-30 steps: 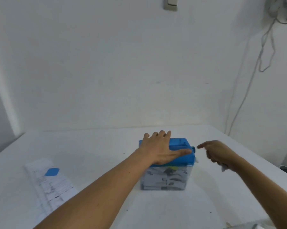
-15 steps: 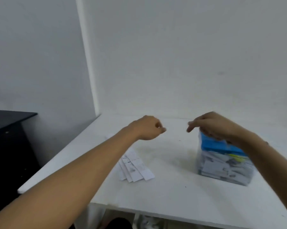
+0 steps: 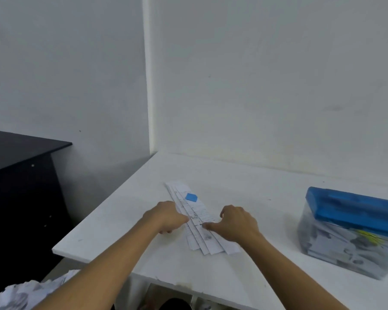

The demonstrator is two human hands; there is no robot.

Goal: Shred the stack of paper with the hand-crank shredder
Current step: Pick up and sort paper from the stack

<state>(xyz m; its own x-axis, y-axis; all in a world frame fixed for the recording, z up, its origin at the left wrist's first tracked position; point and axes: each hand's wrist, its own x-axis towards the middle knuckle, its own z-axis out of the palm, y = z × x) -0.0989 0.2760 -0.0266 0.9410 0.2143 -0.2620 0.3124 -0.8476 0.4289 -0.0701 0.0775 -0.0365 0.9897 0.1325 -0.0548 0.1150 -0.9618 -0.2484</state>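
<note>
A fanned stack of printed paper strips (image 3: 196,233) lies on the white table (image 3: 244,177), with a small blue note (image 3: 191,197) on its far end. My left hand (image 3: 166,220) grips the stack's left edge with curled fingers. On the other side, my right hand (image 3: 235,224) holds the right edge, its thumb lying across the strips and its fingers bent down. The hand-crank shredder (image 3: 354,206) stands at the right: a blue lid on a clear bin (image 3: 336,249) full of shreds. Its crank is not visible.
A black cabinet (image 3: 20,175) stands left of the table, across a gap. Crumpled paper (image 3: 20,294) lies low at the bottom left. White walls meet in a corner behind the table. The table's front-left corner (image 3: 54,250) is close to my left arm.
The view has swung left. My left hand left the shredder lid and my right hand left the crank side; both dropped onto the paper stack.
</note>
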